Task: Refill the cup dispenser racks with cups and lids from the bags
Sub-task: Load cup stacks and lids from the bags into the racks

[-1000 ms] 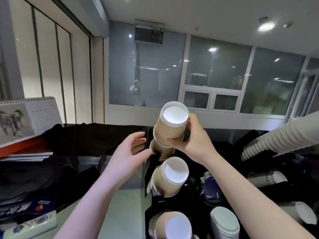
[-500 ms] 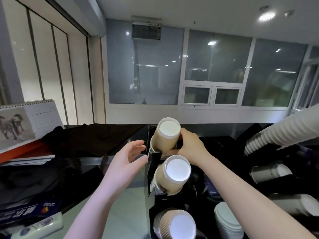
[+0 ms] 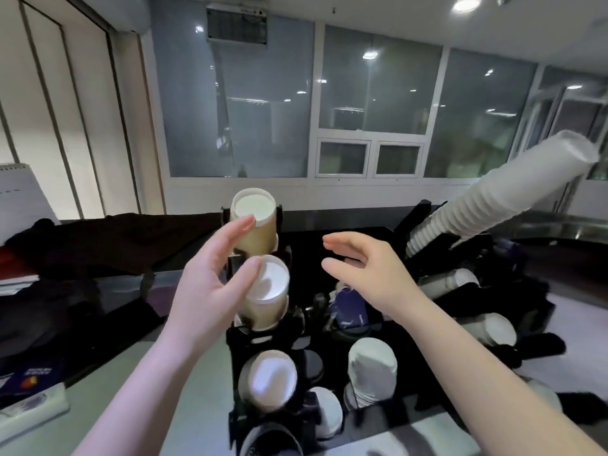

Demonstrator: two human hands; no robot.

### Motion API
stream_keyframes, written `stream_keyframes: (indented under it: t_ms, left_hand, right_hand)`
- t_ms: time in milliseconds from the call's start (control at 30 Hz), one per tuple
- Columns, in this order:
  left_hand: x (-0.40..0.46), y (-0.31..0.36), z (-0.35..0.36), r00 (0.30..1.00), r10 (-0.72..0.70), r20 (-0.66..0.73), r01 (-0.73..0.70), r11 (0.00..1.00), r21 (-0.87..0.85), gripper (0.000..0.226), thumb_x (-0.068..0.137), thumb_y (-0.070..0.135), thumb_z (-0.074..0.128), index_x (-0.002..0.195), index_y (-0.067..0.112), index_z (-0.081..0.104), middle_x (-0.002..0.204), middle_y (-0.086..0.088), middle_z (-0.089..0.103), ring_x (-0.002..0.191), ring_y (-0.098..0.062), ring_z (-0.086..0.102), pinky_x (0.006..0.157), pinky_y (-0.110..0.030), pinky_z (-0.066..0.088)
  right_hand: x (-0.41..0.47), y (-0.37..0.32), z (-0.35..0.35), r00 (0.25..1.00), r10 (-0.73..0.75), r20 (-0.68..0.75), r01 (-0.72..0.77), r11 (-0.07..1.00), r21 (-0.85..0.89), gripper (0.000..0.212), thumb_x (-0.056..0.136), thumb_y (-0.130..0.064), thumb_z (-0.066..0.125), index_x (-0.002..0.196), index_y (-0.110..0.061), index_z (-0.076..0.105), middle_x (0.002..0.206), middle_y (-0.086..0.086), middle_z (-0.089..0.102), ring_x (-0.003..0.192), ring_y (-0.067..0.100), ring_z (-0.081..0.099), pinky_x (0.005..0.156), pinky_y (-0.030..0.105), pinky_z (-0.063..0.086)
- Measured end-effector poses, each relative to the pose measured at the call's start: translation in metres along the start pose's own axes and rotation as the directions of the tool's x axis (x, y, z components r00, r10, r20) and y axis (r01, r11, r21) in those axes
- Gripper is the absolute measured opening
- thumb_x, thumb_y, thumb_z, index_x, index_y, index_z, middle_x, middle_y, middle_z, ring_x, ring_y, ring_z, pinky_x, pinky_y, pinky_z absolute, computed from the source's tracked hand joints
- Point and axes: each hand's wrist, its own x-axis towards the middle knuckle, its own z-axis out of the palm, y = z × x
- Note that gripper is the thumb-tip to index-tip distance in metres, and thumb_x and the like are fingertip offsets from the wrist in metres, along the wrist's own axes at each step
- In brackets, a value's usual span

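Neither hand has a grip on anything right now. The left hand (image 3: 210, 284) is open, fingers loosely spread right up against the two top kraft cup stacks, fingertips overlapping the white base of the top stack (image 3: 254, 222) and the thumb side brushing the rim of the second stack (image 3: 268, 294); can't quite tell if it's actually touching or just in front of them. The right hand (image 3: 362, 274) is open too, palm facing left, hovering apart from the cups over the middle of the rack. The black dispenser rack (image 3: 237, 350) stands on the worktop (image 3: 138, 366) and holds the brown cups bottom-out in a column: top slot, second slot, then a third ribbed stack (image 3: 267, 381) lower down, a bit blurry. To the right of that column there's a stack of white lids or cups (image 3: 371, 366) poking up, and another white round thing (image 3: 324, 413) beside the lowest slot. Further right, a long stack of white cups (image 3: 500, 199) sticks out diagonally up and to the right, with more white cup stacks (image 3: 450, 283) lying in the slots under it. Off to the left there's dark cloth (image 3: 108, 238) piled on the worktop and a desk calendar (image 3: 16, 192) at the edge.
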Motion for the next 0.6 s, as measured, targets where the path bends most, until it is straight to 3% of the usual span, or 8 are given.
stream_keyframes:
  t_ms: [67,133,233,333,433,600]
  left_hand:
    - [-0.001,0.011,0.02,0.999,0.043,0.012,-0.044,0.989,0.144,0.054,0.082,0.032,0.059,0.134,0.041,0.045,0.131,0.033,0.049,0.124,0.013,0.042,0.099,-0.008,0.032]
    - [-0.002,0.022,0.045,0.996,0.088,0.022,-0.09,0.958,0.272,0.059,0.085,0.031,0.064,0.139,0.04,0.042,0.137,0.032,0.043,0.125,0.018,0.036,0.098,0.0,0.027]
    - [-0.005,0.035,0.091,0.99,0.119,0.078,-0.139,0.92,0.367,0.069,0.088,0.021,0.065,0.143,0.041,0.029,0.146,0.024,0.03,0.137,0.008,0.023,0.112,-0.011,0.019]
    - [-0.008,0.04,0.138,0.971,0.091,0.221,-0.185,0.871,0.456,0.077,0.089,0.029,0.062,0.144,0.043,0.009,0.155,0.021,0.007,0.145,0.0,0.004,0.117,-0.022,0.006]
    - [-0.009,0.036,0.181,0.942,0.075,0.326,-0.255,0.791,0.556,0.087,0.089,0.039,0.06,0.145,0.04,-0.006,0.154,0.019,-0.013,0.146,-0.005,-0.01,0.115,-0.024,-0.006]
    - [0.006,0.034,0.235,0.946,0.052,0.32,-0.26,0.711,0.653,0.093,0.087,0.049,0.058,0.145,0.036,-0.015,0.155,0.012,-0.019,0.146,-0.009,-0.012,0.115,-0.028,-0.006]
  right_hand:
    - [-0.01,0.006,-0.023,1.0,-0.014,0.005,0.014,1.0,-0.003,0.033,0.082,-0.028,0.071,0.111,-0.039,0.062,0.114,-0.018,0.066,0.112,-0.007,0.056,0.1,0.029,0.046]
    - [-0.02,0.014,-0.049,1.0,-0.022,0.003,0.022,1.0,-0.013,0.032,0.082,-0.027,0.071,0.112,-0.038,0.062,0.114,-0.017,0.066,0.112,-0.006,0.057,0.1,0.03,0.047]
    - [-0.036,0.03,-0.094,0.999,-0.032,0.02,0.033,0.999,-0.032,0.032,0.082,-0.03,0.07,0.112,-0.037,0.063,0.115,-0.02,0.066,0.112,-0.005,0.056,0.1,0.029,0.046]
    - [-0.053,0.054,-0.143,0.999,-0.03,0.028,0.031,0.999,-0.04,0.033,0.082,-0.033,0.07,0.114,-0.038,0.064,0.115,-0.024,0.065,0.112,-0.007,0.056,0.099,0.027,0.046]
    - [-0.067,0.08,-0.189,1.0,-0.026,-0.012,0.026,0.999,-0.029,0.031,0.081,-0.03,0.071,0.11,-0.039,0.065,0.112,-0.024,0.066,0.11,-0.005,0.058,0.098,0.027,0.046]
    - [-0.069,0.122,-0.246,0.984,-0.008,-0.175,0.004,1.0,-0.027,0.025,0.078,-0.02,0.075,0.095,-0.033,0.063,0.099,-0.019,0.067,0.099,0.001,0.063,0.092,0.03,0.052]
